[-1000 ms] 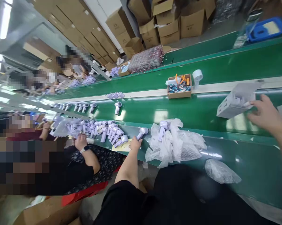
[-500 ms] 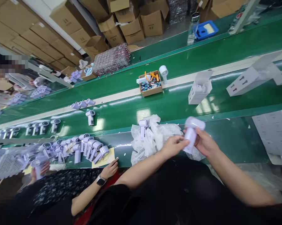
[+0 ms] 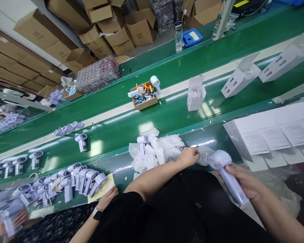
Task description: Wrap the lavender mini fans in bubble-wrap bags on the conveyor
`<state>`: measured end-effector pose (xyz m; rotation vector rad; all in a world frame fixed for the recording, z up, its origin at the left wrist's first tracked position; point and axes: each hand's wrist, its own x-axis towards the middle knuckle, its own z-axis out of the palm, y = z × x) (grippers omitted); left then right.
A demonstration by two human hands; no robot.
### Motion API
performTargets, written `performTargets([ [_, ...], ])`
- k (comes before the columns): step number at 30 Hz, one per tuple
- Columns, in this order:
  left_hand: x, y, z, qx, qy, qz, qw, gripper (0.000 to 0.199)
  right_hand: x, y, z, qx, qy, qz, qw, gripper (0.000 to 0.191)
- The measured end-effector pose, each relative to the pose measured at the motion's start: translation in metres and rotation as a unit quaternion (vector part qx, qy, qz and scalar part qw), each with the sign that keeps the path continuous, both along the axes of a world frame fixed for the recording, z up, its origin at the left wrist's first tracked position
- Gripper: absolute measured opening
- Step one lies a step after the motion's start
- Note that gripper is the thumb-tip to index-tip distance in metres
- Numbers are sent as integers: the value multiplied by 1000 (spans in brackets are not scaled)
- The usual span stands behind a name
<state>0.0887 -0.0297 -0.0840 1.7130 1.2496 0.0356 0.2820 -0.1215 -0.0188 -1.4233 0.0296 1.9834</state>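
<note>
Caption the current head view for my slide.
Right hand holds a lavender handheld device; left hand beside bubble wrap.

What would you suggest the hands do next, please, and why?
Perhaps ease the lavender device head-first toward the clear bag: the right hand holds the device by its handle, and the left hand is beside the bag.

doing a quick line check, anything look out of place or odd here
Mildly odd: one lilac device sits among crumpled plastic bags, apart from the cluster of similar devices. No clear spill or damage shows.
</note>
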Motion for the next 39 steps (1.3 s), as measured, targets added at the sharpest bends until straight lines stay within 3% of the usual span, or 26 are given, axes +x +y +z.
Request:
performTargets([
  [4,-16,2,24,-119,-199,106,967,11,-30,5,-3,61,63,47,995,33],
  [8,-36,1,36,-234,-336,309,858,23,-43,18,-4,85,16,100,991,34],
  [10,-45,-3,37,-229,-381,346,826,27,-50,20,-3,76,-10,105,991,33],
  [11,-49,-5,37,-210,-385,329,836,27,-54,21,-2,75,-19,103,992,31],
  [13,-56,-9,37,-157,-344,255,890,24,-61,21,0,78,-36,86,993,31],
  [15,-60,-12,38,-109,-251,179,945,22,-67,22,1,81,-57,64,993,34],
  [17,-59,-13,41,-85,-168,156,970,19,-69,23,2,76,-70,55,993,39],
  [21,-50,-16,51,36,-159,155,974,14,-69,27,2,64,-49,75,994,43],
  [25,-51,-21,56,246,-209,-5,947,18,-72,28,7,83,-32,63,994,47],
  [27,-52,-20,56,303,-205,-59,929,20,-75,28,11,90,-44,49,994,46],
  [32,-44,-10,63,293,-146,5,945,18,-84,33,12,96,-98,4,991,47],
  [35,-42,-10,66,245,-99,-7,965,16,-83,33,5,124,-147,-30,981,51],
  [39,-44,-4,58,216,-95,4,972,33,-77,30,-1,183,-195,-24,963,56],
])
